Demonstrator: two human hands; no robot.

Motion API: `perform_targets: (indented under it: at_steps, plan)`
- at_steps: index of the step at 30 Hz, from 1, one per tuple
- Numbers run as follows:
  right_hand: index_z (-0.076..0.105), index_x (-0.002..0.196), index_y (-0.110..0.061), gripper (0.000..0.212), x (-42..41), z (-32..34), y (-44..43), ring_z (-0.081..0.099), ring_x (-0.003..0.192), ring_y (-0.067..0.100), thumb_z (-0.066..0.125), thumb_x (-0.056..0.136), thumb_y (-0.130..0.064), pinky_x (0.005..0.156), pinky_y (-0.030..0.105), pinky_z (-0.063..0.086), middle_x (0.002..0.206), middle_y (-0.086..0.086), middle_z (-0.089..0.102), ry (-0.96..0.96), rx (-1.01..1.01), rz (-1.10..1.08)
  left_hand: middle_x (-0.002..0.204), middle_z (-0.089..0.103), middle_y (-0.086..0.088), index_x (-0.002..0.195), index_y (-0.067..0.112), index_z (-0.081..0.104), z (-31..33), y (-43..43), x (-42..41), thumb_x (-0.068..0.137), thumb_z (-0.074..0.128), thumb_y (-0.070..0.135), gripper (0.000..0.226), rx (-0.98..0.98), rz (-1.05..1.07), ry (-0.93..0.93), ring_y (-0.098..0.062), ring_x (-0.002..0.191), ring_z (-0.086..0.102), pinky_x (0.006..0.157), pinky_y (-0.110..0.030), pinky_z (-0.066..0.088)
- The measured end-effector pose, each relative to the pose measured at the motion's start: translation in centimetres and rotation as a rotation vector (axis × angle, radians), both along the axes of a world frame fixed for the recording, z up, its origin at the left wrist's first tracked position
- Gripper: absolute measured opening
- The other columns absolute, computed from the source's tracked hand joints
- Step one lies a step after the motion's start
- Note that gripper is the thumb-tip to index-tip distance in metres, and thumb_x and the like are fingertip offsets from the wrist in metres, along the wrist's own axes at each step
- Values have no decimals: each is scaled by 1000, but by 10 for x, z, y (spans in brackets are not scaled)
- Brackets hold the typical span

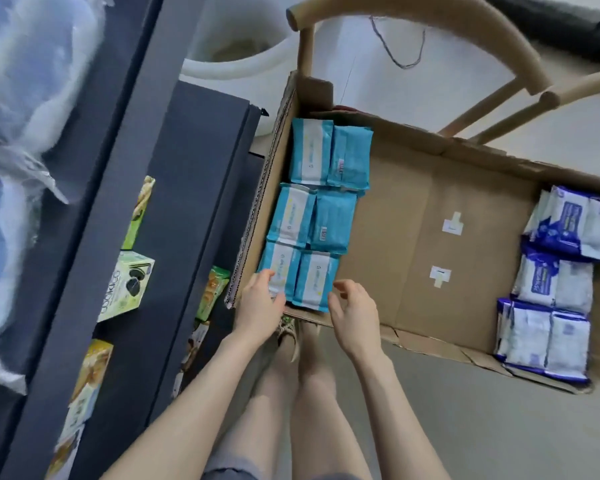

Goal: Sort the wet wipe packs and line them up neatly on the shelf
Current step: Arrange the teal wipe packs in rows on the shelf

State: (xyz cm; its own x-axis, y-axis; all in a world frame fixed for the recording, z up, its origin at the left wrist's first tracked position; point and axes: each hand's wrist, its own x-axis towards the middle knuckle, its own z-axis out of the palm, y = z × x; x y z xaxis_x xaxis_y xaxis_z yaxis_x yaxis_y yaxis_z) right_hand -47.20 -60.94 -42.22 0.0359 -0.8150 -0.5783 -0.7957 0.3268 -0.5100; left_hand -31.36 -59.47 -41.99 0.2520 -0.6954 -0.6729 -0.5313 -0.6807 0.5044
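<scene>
Seemingly pickup, lower centre: left hand (258, 303) rests relaxed fingers on a teal pack (279, 259); right hand (352, 306) hovers half-curled, empty; next, grip it for the shelf (94, 188)

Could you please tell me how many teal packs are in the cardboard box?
6 teal packs along the cardboard box's left wall: two far, two middle, two near; more may hide underneath.

One cardboard box (413, 209) holds six teal wet wipe packs (312, 152) on top at its left end, in three rows of two. Blue-and-white packs (568, 220) at its right end make three rows, seemingly two each. One wooden chair (465, 26), one green cookie box (129, 289).
</scene>
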Motion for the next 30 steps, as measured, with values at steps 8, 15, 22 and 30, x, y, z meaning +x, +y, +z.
perform_targets:
  at_steps: [8, 15, 22, 30]
  plan:
    - [44, 134, -7, 49, 7, -89, -18, 51, 116, 21, 62, 90, -20, 96, 31, 41, 130, 6, 51, -54, 170, -204, 145, 33, -14, 148, 5, 20, -85, -25, -4, 92, 57, 17, 68, 123, 91, -58, -29, 131, 37, 108, -37, 29]
    - [47, 116, -11, 48, 7, -126, -23, 53, 94, 15, 76, 79, -20, 81, 27, 42, 111, 3, 54, -90, 195, -426, 135, 40, -15, 142, 2, 29, -111, -29, -14, 90, 61, 22, 64, 79, 91, -270, -31, 124, 40, 102, -38, 33]
    - [56, 93, -13, 30, 4, -129, -24, 50, 66, 8, 79, 76, -19, 60, 11, 41, 78, -3, 56, -133, 242, -527, 118, 45, -14, 120, 1, 49, -110, -32, -17, 89, 63, 20, 38, 71, 96, -316, -30, 106, 49, 89, -34, 36]
    - [63, 90, -13, 11, -9, -88, -23, 62, 78, 12, 71, 83, -18, 67, 16, 48, 85, -5, 67, -327, 252, -503, 97, 65, -4, 98, 10, 57, -73, -24, -12, 88, 63, 15, 13, -26, 280, -107, -23, 92, 58, 73, -27, 40]
